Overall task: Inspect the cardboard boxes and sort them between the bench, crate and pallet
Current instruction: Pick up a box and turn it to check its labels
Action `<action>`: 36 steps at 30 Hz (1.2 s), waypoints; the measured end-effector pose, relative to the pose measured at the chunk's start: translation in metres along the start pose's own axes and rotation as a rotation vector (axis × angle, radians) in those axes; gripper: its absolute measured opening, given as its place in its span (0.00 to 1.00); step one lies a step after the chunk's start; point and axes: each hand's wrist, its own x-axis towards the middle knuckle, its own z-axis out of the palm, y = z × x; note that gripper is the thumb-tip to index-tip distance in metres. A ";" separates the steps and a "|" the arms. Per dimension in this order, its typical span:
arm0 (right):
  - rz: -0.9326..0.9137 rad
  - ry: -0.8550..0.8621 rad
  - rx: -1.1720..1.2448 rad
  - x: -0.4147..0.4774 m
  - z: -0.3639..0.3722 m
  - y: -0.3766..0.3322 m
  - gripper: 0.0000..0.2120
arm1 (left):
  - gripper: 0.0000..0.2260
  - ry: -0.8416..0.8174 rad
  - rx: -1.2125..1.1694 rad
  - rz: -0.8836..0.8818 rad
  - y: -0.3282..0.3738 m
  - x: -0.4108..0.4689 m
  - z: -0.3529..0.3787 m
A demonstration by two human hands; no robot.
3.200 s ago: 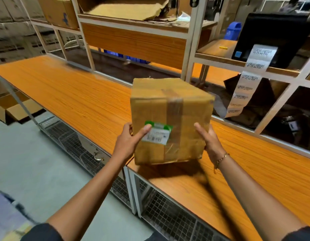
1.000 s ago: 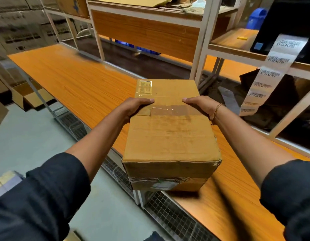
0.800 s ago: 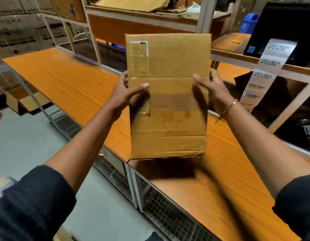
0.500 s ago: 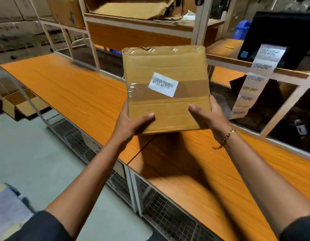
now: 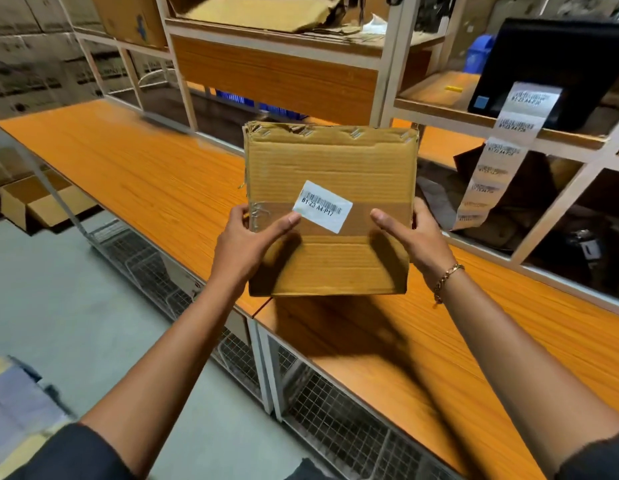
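A person holds one cardboard box (image 5: 330,161) up in the air with both hands. The box is over the near edge of the orange desk (image 5: 145,168), above the line where two desk tops meet. It does not touch the desk, and its dark shadow lies on the wood below. The box stands up tall with a wide side facing the camera. Its top edge is bent and torn, with a few staples in it. A white label (image 5: 322,206) with a bar code sits tilted near the middle, on top of a band of brown tape (image 5: 381,213). The left hand (image 5: 247,244) grips the left side of the box. Its thumb lies flat on the front and its tip touches the left end of the label, while its fingers (image 5: 237,213) curl round the edge to the back. The right hand (image 5: 413,237) grips the right side the same way, thumb on the front and the rest round the edge. So each hand pinches the box between thumb and fingers. A gold bracelet (image 5: 448,278) hangs on the right wrist. At the far right corner a black printer (image 5: 550,64) sits on a shelf, and a long strip of labels (image 5: 502,157) hangs down from it. Wire mesh (image 5: 336,410) runs under the desk. An open box (image 5: 34,202) rests on the floor past the left end.
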 end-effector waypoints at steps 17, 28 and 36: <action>0.344 -0.306 0.040 -0.030 -0.027 0.025 0.32 | 0.46 -0.541 0.000 -0.346 -0.016 -0.035 -0.039; 0.356 -0.331 -0.163 0.030 0.004 0.010 0.10 | 0.17 -0.497 0.047 -0.179 -0.005 0.026 -0.009; 0.440 -0.326 -0.244 0.082 0.011 -0.004 0.35 | 0.48 -0.512 0.202 -0.398 0.016 0.092 -0.005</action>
